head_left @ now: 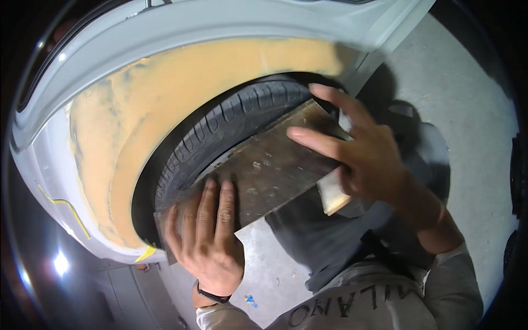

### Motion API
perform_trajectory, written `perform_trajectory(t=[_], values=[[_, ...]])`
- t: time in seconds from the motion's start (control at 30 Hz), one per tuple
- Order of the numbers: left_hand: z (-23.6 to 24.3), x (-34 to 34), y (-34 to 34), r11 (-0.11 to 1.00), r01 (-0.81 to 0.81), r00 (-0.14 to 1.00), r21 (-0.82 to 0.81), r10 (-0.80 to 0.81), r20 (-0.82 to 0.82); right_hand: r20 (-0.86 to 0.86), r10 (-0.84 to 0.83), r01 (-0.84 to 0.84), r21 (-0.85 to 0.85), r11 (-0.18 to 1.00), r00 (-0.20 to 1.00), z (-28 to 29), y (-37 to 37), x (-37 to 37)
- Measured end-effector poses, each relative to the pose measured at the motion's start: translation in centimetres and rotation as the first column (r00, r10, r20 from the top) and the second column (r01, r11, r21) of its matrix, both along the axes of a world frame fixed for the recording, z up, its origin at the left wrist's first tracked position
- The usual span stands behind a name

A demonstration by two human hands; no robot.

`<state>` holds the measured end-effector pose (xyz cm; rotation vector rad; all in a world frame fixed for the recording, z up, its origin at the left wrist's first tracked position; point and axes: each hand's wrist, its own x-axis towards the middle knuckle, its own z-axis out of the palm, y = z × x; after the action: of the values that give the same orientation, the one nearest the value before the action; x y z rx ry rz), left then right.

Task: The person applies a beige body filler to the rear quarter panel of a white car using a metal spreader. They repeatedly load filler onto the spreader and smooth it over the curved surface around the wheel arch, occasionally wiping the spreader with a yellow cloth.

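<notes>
While both hands rest on it, I log a dark, worn wooden board [269, 170] as the main item, lying flat against the side of a black tyre [231, 124] and covering most of the wheel.

Left hand [206, 236]: palm down on the lower left corner of the board, fingers [217, 206] extended and pressed flat together, pointing up toward the tyre tread. No curl around the edge that I can see; the thumb sits at the board's left border. A dark band [212, 296] circles the wrist just below the hand.

Right hand [366, 154]: laid over the upper right end of the board, fingers [316, 142] spread and straight, the index reaching past the board's top corner toward the wheel arch. Whether the thumb hooks under the board I cannot tell. A pale, unstained edge of wood [333, 195] shows just below the palm.

Surroundings, relative to the fingers: above and left of the left fingertips, the car's wing [143, 104] coated in orange-tan filler, with grey-white body panel [165, 27] around it. Strips of yellow tape [69, 212] well left of the left hand. Grey concrete floor [467, 126] to the right of the right hand. Dark trousers [324, 242] between and below both wrists.
</notes>
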<state>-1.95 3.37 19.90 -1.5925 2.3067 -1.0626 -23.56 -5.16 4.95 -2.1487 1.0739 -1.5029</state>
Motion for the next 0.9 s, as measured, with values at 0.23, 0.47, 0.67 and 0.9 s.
perform_trajectory(t=[0.23,0.47,0.67,0.9], values=[[-7.6,3.6,-1.3,0.783,0.155,0.697,0.602,0.345,-0.628,0.435,-0.661,0.200,0.724,0.661,0.611,-4.8,2.0,-16.0],[-23.7,3.3,-1.0,0.407,0.719,-0.307,0.563,0.913,-0.268,0.497,-0.529,-0.087,0.780,0.619,0.688,-5.1,6.4,-14.8],[-24.8,-1.4,2.0,0.481,0.874,-0.467,-0.067,0.871,0.156,-0.367,0.208,-0.299,-0.211,0.930,0.907,-2.3,9.4,-5.0],[-22.8,-1.6,3.4,0.618,0.762,-0.633,0.195,0.774,0.020,-0.533,0.269,-0.399,-0.143,0.906,0.802,-2.2,9.4,-6.2]])
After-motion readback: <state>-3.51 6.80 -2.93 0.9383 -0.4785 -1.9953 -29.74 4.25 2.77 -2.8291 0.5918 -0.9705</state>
